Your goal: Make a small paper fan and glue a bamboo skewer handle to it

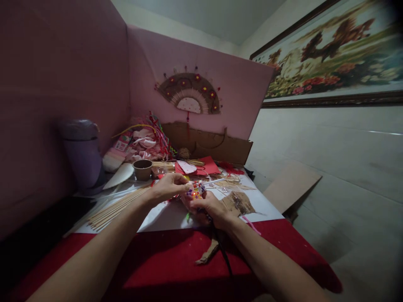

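Position: the red table [176,256] is being viewed from head height.
Direction: the lens is being pointed forward and downward.
Nearness: it is being framed close.

A home craft corner: a red-clothed bench [176,260] strewn with bamboo sticks [116,207], red paper [206,166] and cardboard, a handmade fan [190,93] at twelve o'clock, a framed horse painting [333,54] at two o'clock.

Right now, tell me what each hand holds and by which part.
The right hand cups a small multicoloured piece from below; the left hand pinches its top edge. What the piece is cannot be told.
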Demonstrator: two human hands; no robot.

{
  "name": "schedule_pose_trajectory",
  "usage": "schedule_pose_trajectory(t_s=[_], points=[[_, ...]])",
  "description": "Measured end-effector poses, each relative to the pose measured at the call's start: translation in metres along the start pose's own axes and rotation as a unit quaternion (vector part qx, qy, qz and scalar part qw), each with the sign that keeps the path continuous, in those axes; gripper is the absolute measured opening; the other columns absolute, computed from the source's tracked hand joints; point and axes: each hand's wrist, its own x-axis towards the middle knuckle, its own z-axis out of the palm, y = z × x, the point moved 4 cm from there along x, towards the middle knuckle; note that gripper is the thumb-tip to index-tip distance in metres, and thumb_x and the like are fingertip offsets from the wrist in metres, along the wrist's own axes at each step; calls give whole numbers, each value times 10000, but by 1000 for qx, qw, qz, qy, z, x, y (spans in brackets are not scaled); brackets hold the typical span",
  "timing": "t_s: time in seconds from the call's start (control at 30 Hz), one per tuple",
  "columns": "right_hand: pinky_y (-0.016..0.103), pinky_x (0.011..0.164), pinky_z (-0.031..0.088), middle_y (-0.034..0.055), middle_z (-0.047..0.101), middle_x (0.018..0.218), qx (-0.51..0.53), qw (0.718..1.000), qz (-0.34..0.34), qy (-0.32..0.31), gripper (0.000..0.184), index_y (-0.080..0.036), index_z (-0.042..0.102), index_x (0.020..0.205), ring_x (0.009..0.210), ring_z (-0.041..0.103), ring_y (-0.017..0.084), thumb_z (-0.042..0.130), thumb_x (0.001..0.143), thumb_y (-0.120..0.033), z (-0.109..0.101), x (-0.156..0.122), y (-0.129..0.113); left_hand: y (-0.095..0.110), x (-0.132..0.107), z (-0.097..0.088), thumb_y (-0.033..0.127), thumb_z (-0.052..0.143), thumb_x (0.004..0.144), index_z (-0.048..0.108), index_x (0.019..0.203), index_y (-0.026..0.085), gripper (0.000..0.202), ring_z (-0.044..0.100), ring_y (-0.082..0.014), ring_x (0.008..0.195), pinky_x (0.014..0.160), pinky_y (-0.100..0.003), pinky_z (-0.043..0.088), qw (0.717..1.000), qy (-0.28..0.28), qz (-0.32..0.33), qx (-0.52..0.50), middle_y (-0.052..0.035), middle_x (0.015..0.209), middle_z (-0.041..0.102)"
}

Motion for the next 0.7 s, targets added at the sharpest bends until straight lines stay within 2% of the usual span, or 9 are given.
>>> schedule_pose_trajectory(t_s=[0.17, 0.33, 0.43, 0.57, 0.7], points=[[160, 230, 221, -80, 411, 428, -2, 1000, 13, 14, 105, -167, 480, 629, 277, 291, 40, 584, 615, -174, -2, 1, 4, 5, -3, 0, 376, 695, 607, 578, 692, 129, 287, 570, -139, 572, 534, -251, 405, 1000, 28, -2, -3, -35, 629, 638], [156, 242, 209, -69, 453, 486, 15, 1000, 0, -22, 129, -161, 508, 693, 285, 284, 28, 609, 652, -228, 0, 1, 2, 9, -5, 1, 296, 697, 569, 618, 701, 113, 239, 558, -133, 544, 515, -246, 391, 999, 25, -16, -26, -31, 597, 635], [157, 237, 203, -68, 449, 489, 9, 1000, 1, -17, 135, -163, 493, 677, 281, 275, 27, 608, 656, -231, 0, 1, 2, 7, -3, 2, 229, 669, 552, 638, 679, 112, 176, 535, -122, 511, 483, -234, 366, 999, 38, -23, -16, -20, 567, 623], [162, 237, 203, -68, 444, 484, 9, 1000, -3, -16, 131, -165, 486, 685, 281, 278, 33, 600, 647, -216, 1, 0, 2, 6, -2, 0, 226, 634, 571, 650, 643, 130, 122, 523, -120, 491, 464, -230, 361, 998, 62, -27, 11, -8, 540, 609], [157, 261, 188, -65, 442, 500, 14, 999, -25, -18, 118, -161, 505, 714, 303, 280, 28, 592, 664, -223, 4, -3, -6, 12, -7, -4, 267, 622, 621, 685, 693, 129, 167, 550, -137, 548, 495, -236, 379, 999, 32, -14, 10, -27, 587, 637]])
